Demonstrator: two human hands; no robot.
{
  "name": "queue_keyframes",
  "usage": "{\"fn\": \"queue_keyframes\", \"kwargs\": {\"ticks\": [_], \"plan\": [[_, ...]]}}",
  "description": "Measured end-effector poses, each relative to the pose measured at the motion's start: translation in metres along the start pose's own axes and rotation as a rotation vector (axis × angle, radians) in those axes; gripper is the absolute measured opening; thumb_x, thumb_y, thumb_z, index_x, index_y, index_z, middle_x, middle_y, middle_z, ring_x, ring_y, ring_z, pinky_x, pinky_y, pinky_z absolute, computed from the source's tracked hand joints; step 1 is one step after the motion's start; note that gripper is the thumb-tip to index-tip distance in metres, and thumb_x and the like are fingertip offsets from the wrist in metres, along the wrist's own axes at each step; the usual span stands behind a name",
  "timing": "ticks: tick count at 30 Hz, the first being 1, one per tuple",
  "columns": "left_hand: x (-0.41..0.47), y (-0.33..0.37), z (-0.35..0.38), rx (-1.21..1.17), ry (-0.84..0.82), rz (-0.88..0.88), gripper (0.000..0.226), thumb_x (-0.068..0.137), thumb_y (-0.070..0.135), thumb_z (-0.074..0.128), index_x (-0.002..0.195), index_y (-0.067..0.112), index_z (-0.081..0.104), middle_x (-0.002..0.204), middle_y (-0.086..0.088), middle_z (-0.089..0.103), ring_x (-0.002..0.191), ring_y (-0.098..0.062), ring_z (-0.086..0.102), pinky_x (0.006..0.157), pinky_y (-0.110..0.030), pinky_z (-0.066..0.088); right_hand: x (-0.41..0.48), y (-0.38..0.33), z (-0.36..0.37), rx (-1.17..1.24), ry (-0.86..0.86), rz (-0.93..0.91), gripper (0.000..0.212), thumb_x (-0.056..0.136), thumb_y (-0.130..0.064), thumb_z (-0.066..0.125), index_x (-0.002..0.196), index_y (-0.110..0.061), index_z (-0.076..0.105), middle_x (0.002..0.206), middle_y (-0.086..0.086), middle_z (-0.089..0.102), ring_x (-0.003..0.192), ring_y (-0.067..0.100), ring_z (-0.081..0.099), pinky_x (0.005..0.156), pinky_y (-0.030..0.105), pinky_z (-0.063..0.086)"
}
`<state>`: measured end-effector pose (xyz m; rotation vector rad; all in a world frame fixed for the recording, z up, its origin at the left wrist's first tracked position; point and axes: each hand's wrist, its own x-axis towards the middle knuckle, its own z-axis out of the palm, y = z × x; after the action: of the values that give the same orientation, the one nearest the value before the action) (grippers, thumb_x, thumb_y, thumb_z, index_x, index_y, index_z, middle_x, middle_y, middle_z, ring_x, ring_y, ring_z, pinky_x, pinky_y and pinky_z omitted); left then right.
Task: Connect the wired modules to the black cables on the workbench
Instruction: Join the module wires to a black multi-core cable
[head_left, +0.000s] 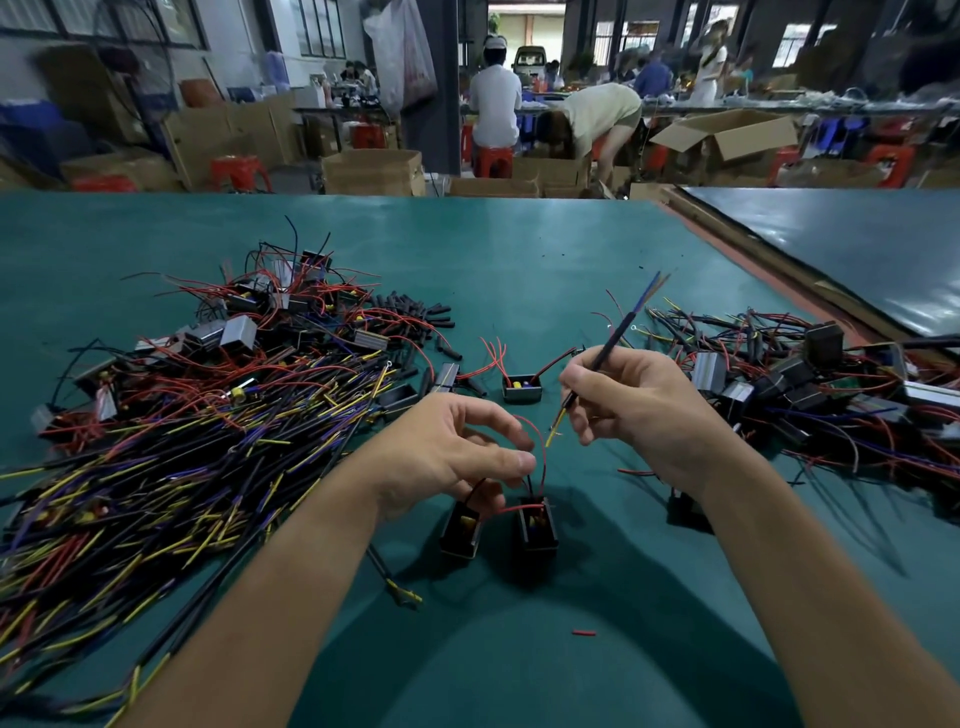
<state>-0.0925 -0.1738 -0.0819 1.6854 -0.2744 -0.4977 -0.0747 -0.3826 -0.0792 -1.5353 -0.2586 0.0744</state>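
Over workbench (519, 249), right hand (639, 410) pinches black cable (618, 332) slanting up-right, left hand (447, 452) pinches wire (543, 447)

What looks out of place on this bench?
A short red scrap lies alone on the green mat near the person, away from the left heap and right heap of wires. Small black sleeves lie scattered beside the left heap. Nothing looks broken.

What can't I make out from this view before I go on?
Head view only:
- Tip of the cable held by the right hand: strands too small to tell.
- End of the red wire pinched by the left hand: hidden behind fingers.
- The module by the right wrist: mostly hidden by the forearm.
- The cable pile: cut off by the left edge.
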Motion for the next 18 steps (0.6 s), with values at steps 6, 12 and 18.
{"fn": "queue_keyframes", "kwargs": {"ticks": [6, 12, 18], "plan": [[-0.0001, -0.0014, -0.0019, 0.000, -0.048, 0.042, 0.022, 0.063, 0.017, 0.082, 0.083, 0.016, 0.073, 0.064, -0.003, 0.063, 0.050, -0.015, 0.059, 0.052, -0.025, 0.054, -0.0007, 0.0012, 0.0006, 0.035, -0.084, 0.031, 0.007, 0.093, -0.009, 0.059, 0.086, -0.006, 0.059, 0.077, 0.014, 0.071, 0.059, 0.018, 0.063, 0.055, 0.025, 0.054], [0.0022, -0.0038, -0.0009, -0.010, -0.018, 0.081, 0.021, 0.061, 0.008, 0.082, 0.076, 0.014, 0.068, 0.063, -0.004, 0.064, 0.049, -0.012, 0.057, 0.050, -0.022, 0.050, -0.0020, 0.0014, 0.0007, 0.021, -0.106, 0.001, 0.006, 0.090, -0.002, 0.062, 0.086, -0.006, 0.059, 0.075, 0.014, 0.070, 0.058, 0.018, 0.062, 0.057, 0.025, 0.055], [0.0011, -0.0032, -0.0006, 0.031, -0.073, 0.064, 0.027, 0.073, -0.003, 0.079, 0.087, 0.008, 0.060, 0.067, -0.013, 0.060, 0.051, -0.017, 0.056, 0.054, -0.026, 0.050, -0.0032, 0.0014, 0.0005, 0.005, -0.134, -0.051, 0.017, 0.078, 0.005, 0.071, 0.086, -0.005, 0.059, 0.071, 0.012, 0.065, 0.056, 0.020, 0.061, 0.057, 0.026, 0.054]]}}
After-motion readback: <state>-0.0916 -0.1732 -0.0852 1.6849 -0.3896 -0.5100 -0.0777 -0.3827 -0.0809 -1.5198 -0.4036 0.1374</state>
